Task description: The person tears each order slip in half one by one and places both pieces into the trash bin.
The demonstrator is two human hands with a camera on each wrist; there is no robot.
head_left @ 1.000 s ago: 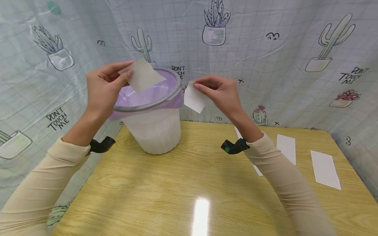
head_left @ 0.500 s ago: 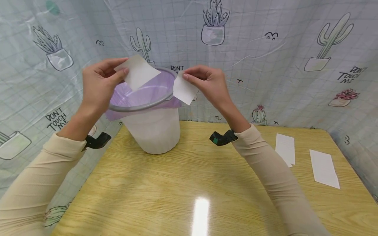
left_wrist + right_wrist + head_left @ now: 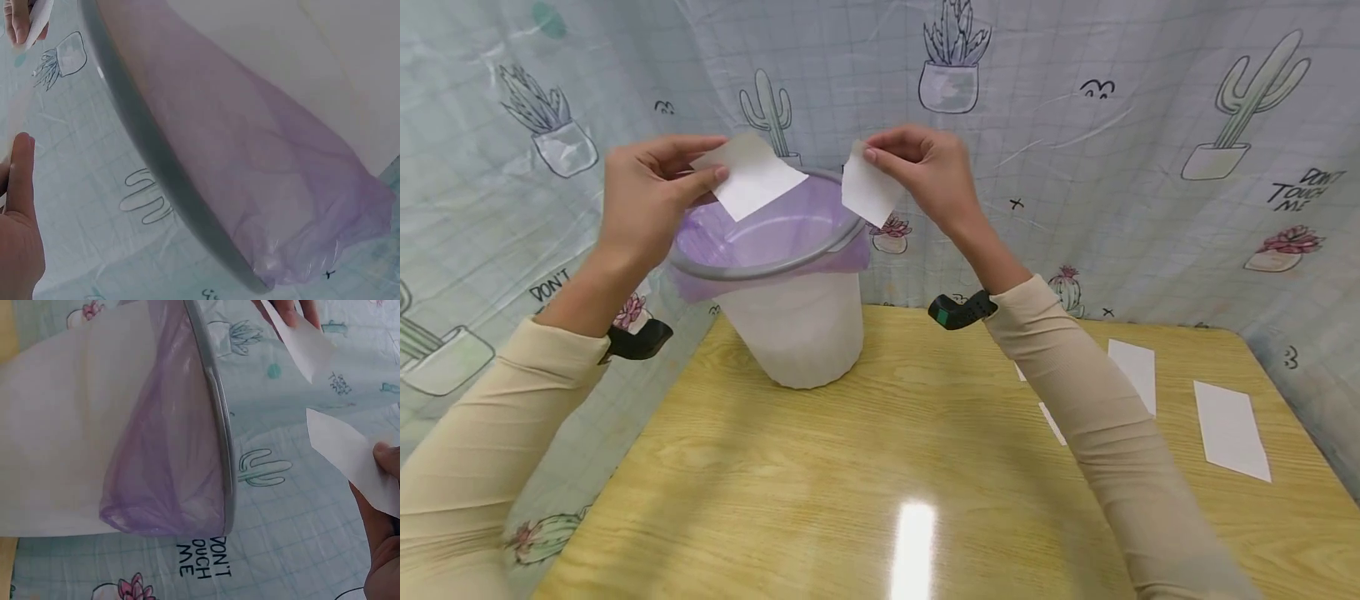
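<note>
A person is reaching both arms forward over a wood-grain table (image 3: 820, 492), each hand pinching one piece of white paper. The left hand (image 3: 643, 192) is clamping the left paper piece (image 3: 756, 182) between thumb and fingers, gripping it along its left side. That piece is hanging tilted above the open mouth of a white bin (image 3: 805, 333), a curved edge facing up and right. The right hand (image 3: 932, 171) is clamping the right paper piece (image 3: 871, 187) by its top, thumb against fingers; this piece is hanging above the right side of the bin's mouth. The wrist views are showing both pieces well apart from each other, and both above the bin's gray rim (image 3: 760, 268) without touching it.

The bin is standing at the far left of the table, and a translucent purple liner (image 3: 842, 258) is folding out over its top. At the right of the table, two white sheets (image 3: 1231, 429) are lying flat; slivers of white paper (image 3: 1052, 423) are showing beside the right sleeve (image 3: 1090, 408), which is partly covering them. Behind everything, a pale gridded curtain (image 3: 1037, 50) is hanging, printed with potted cacti and the words "DON'T TOUCH ME".
</note>
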